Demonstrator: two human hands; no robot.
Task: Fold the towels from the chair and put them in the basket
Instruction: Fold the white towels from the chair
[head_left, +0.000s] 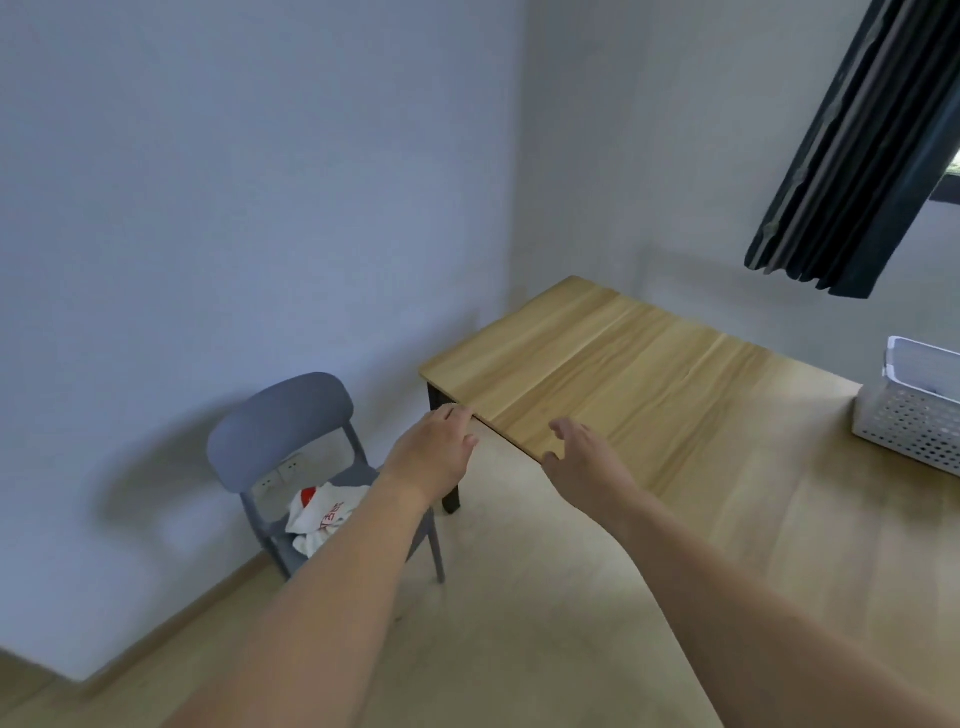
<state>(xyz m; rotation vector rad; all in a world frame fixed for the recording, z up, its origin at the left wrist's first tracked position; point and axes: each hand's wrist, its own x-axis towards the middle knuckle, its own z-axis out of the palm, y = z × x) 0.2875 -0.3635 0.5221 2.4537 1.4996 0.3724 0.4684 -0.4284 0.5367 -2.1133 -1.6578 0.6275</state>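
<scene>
Fingers relaxed and apart on both hands, holding nothing; towels (322, 517) lie crumpled on the chair (283, 426), no clear axis.

Grey chair (280, 415), white-and-red towels (322, 514), seemingly perforated white basket (904, 421).

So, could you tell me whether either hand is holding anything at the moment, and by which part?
Nothing is held. The left hand and right hand are both open in the air, while the towels lie untouched on the chair.
</scene>
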